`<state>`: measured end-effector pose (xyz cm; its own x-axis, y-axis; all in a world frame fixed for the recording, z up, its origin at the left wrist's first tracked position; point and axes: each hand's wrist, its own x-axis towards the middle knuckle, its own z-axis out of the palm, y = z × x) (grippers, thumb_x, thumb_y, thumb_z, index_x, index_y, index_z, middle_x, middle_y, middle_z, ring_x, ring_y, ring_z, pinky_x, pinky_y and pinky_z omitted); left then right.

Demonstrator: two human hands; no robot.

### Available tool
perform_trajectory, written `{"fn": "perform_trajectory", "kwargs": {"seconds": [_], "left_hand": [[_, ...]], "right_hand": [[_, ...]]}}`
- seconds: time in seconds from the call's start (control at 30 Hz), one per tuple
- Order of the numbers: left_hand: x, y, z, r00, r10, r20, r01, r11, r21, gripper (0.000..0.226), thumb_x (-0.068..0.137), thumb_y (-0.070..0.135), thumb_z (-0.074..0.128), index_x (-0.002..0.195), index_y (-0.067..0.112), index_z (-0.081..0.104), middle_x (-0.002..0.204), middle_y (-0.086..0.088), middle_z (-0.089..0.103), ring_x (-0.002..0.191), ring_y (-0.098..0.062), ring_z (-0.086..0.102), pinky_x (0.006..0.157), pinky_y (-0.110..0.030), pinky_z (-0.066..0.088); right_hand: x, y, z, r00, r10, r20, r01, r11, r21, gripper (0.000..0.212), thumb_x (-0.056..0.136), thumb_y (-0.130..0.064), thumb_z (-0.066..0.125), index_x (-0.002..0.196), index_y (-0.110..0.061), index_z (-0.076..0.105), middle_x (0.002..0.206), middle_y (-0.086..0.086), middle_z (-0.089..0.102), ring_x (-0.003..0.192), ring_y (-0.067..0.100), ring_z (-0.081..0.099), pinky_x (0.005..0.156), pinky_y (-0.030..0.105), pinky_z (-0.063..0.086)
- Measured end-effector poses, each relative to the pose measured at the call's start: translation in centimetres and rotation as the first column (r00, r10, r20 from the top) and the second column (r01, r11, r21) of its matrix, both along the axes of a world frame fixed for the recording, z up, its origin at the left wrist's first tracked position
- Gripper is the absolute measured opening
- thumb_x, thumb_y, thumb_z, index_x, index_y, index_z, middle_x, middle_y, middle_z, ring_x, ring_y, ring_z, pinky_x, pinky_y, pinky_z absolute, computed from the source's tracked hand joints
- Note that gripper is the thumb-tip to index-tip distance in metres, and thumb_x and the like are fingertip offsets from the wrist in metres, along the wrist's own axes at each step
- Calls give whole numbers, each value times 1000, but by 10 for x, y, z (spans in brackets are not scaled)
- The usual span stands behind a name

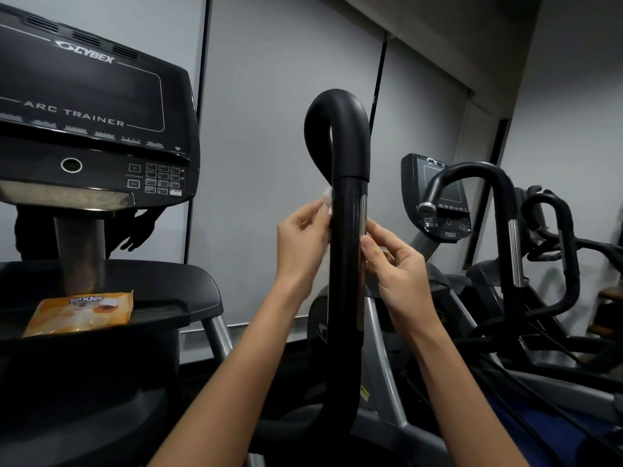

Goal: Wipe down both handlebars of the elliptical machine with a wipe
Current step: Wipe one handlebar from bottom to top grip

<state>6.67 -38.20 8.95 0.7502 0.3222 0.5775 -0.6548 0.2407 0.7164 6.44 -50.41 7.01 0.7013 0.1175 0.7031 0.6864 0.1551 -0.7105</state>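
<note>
A black looped handlebar [347, 251] with a silver sensor strip stands upright in the middle of the view. My left hand [303, 237] pinches a white wipe [327, 198] against the bar's left side, just below the joint of the loop. My right hand [394, 264] is on the bar's right side, thumb and fingers pinched beside the silver strip; the wipe seems to pass behind the bar, but I cannot make out its end in those fingers. The other handlebar of this machine is out of view.
The machine's black console [91, 106] fills the upper left, with an orange wipe packet [81, 313] lying on its tray [188, 291] below. A second machine with looped handlebars [499, 210] stands at the right. Grey blinds cover the wall behind.
</note>
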Motion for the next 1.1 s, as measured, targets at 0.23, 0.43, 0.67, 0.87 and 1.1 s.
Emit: {"fn": "perform_trajectory", "kwargs": {"seconds": [0.23,0.43,0.67,0.87,1.1], "left_hand": [[5,5,-45,843,-516,-149,513,856,-60,25,94,6,45,110,-2,63,92,-8,73,82,-15,70,65,-22,56],[0,0,-34,942,-332,-41,329,942,-70,21,94,5,49,104,0,67,92,-13,72,83,-18,68,79,-29,55],[-16,-4,-31,893,338,297,-393,907,149,19,89,11,62,105,19,68,94,4,63,85,-1,61,71,-16,50],[-16,2,-91,750,361,554,-568,780,261,27,86,11,63,113,12,64,98,4,62,94,0,60,83,-20,51],[-15,-6,-35,848,359,390,-454,872,184,29,88,16,60,117,23,61,100,11,59,95,-3,59,82,-26,53]], "right_hand": [[1,0,0,1000,-29,-5,29,1000,5,45,79,-27,60,122,-15,59,106,21,67,88,22,67,81,31,54],[1,-1,0,1000,-29,1,29,1000,5,38,86,-18,57,123,-14,57,104,19,68,88,22,67,77,25,54],[-1,-1,1,1000,-9,6,9,1000,8,34,89,-12,55,123,-14,57,92,11,70,77,12,67,70,19,53],[0,0,-1,1000,-27,-11,27,999,24,40,85,-19,57,125,-11,56,92,10,70,75,9,66,70,18,51],[-5,1,1,1000,-13,-10,13,1000,25,35,90,-13,55,124,-12,56,95,17,69,83,20,66,74,23,55]]}}
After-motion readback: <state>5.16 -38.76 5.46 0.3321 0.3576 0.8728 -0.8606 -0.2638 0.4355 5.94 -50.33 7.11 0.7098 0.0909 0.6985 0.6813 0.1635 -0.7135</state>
